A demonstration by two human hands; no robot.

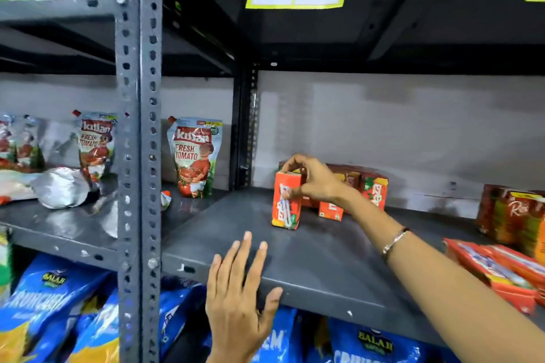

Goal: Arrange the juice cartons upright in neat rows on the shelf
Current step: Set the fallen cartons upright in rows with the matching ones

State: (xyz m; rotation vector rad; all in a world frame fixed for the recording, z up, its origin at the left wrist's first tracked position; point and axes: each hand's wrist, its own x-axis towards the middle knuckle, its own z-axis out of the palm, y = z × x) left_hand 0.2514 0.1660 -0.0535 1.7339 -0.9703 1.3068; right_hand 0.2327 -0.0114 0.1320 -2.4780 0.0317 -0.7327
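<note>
Fingers point(290, 169) of the right hand point(312, 180) grip the top of an upright juice carton point(286, 206) mid-shelf point(324, 259), before other cartons point(374, 188) near the back edge; the left hand point(239, 292) rests spread on the front edge.

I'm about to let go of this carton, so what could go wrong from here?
1. The right hand holds the front carton by its top, and it looks slightly turned out of line with the cartons behind; released so, the row may come out crooked.
2. Pulling the arm back could brush those cartons over.
3. The flat cartons lie near the shelf edge and might slide off.
</note>
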